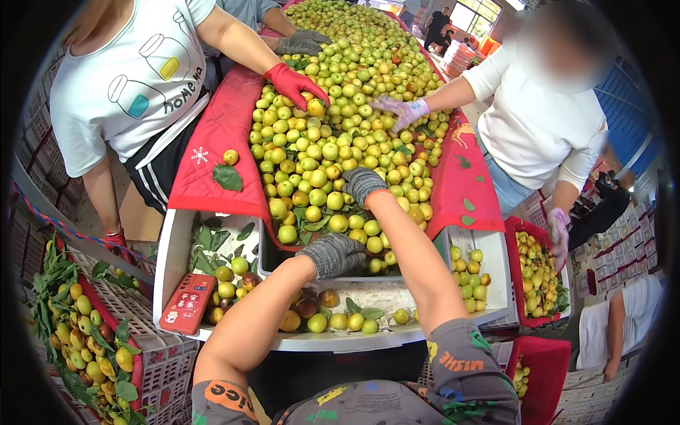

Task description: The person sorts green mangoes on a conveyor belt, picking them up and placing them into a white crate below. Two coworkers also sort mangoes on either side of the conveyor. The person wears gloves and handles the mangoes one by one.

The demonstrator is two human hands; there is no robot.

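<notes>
Before me a long heap of green and yellow jujubes (329, 151) lies on a table lined with red quilted cloth (223, 186). In a grey knit glove, my left hand (333, 256) is above the near end of the heap, over the rim of a dark bin (276, 265); its fingers curl, and whether fruit is inside them is hidden. My right hand (363, 186), gloved alike, touches the jujubes a little farther up, palm down, its fingertips partly hidden. Loose jujubes (356, 321) and leaves lie in the white tray along the near edge.
A co-worker's red glove (297, 85) and another's pale purple glove (401, 110) are on the heap; grey gloves (304, 42) lie farther back. A red phone-like case (187, 304) rests at the tray's left corner. Fruit crates (164, 366) stand at left and a red-lined crate (537, 279) at right.
</notes>
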